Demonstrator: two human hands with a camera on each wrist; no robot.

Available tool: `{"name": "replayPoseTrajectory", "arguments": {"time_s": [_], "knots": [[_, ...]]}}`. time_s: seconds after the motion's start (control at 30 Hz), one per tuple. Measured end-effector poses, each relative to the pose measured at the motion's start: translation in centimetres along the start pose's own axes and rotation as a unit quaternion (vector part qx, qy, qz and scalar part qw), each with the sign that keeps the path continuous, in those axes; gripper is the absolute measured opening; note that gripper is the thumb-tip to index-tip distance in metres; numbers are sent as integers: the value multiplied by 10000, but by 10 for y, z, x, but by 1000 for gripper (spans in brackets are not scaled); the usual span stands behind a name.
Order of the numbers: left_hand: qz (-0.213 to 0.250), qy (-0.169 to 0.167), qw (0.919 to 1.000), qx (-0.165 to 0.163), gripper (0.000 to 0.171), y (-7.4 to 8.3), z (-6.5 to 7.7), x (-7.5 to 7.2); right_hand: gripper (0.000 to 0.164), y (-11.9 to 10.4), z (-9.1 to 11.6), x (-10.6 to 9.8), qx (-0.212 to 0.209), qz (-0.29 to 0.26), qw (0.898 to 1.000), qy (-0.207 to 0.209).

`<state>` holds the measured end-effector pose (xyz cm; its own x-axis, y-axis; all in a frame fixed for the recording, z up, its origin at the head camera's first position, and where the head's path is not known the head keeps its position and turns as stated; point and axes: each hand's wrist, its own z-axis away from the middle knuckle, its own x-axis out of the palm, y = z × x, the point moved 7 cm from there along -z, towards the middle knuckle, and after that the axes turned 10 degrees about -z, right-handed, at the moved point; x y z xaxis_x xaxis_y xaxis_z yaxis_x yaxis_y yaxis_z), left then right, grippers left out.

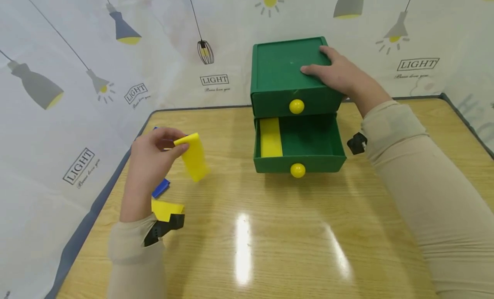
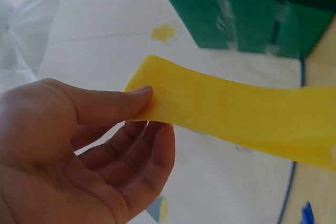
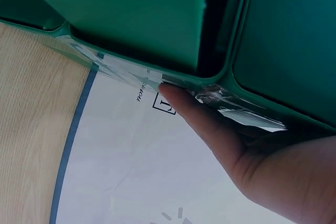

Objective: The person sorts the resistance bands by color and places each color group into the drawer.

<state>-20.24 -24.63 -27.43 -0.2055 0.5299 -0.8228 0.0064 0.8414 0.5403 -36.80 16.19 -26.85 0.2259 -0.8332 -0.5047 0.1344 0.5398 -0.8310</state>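
Note:
My left hand (image 1: 152, 157) pinches one end of a folded yellow strip (image 1: 194, 159) between thumb and fingers. The strip hangs over the left part of the table; in the left wrist view it stretches off to the right. My right hand (image 1: 339, 73) rests on the right side of a green two-drawer box (image 1: 285, 67), thumb across the top. In the right wrist view a straight finger lies along the box's side. The lower drawer (image 1: 266, 165) is pulled out, with another yellow strip (image 1: 271, 138) lying flat along its left wall. The upper drawer (image 1: 270, 105) is closed.
Beside my left wrist, a yellow piece (image 1: 167, 209) and a blue piece (image 1: 161, 188) lie on the wooden table (image 1: 293, 230). More blue shows behind the left hand. Both drawers have round yellow knobs (image 1: 298, 170). A lamp-patterned sheet (image 1: 173, 89) hangs behind the table.

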Motion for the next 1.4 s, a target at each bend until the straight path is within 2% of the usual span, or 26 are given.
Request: {"name": "replayPoseTrajectory", "arguments": {"time_s": [0.07, 0.17, 0.27, 0.37, 0.47, 0.57, 0.7, 0.83, 1.0, 1.1, 1.17, 1.23, 1.3, 1.4], "knots": [[282, 92, 9993, 226, 19, 17, 0, -4, 97, 1, 0, 1, 17, 1, 10000, -8], [737, -10, 9960, 512, 15, 44, 0, -6, 97, 1, 0, 1, 19, 1, 10000, 1], [1139, -399, 9893, 821, 12, 71, 0, -3, 97, 0, 0, 1, 5, 4, 10000, 18], [1463, -889, 9790, 1108, 12, 96, -1, 7, 97, 1, 0, 0, 15, 6, 10000, 26], [1640, -1263, 9692, 1335, 13, 118, -1, 18, 97, 1, 0, 1, 49, 3, 10000, 21], [1741, -1493, 9611, 1540, 13, 137, 0, 26, 97, 1, 0, 1, 68, -6, 10000, 27], [1882, -1698, 9491, 1870, 13, 161, 5, 29, 97, -1, 1, 1, 89, -1, 9999, 82], [2066, -1899, 9333, 2240, 13, 180, 14, 27, 96, -1, 1, 1, 120, 4, 9998, 137], [2196, -2071, 9130, 2744, 14, 197, 25, 29, 96, 0, 1, 1, 104, 6, 9998, 149], [2187, -2158, 9062, 2905, 14, 204, 25, 38, 96, 1, 1, 0, 101, 14, 9998, 155], [2192, -2228, 9058, 2862, 14, 205, 20, 47, 96, 1, 1, 0, 94, 8, 9998, 159], [2140, -2217, 9126, 2687, 14, 204, 11, 58, 97, 1, 1, -1, 97, 13, 9998, 170], [1971, -2057, 9249, 2519, 13, 201, 0, 68, 97, 1, 1, 0, 93, 13, 9998, 176], [1564, -1633, 9481, 2234, 12, 195, -17, 82, 97, 1, 0, 0, 104, 19, 9998, 178]]}}
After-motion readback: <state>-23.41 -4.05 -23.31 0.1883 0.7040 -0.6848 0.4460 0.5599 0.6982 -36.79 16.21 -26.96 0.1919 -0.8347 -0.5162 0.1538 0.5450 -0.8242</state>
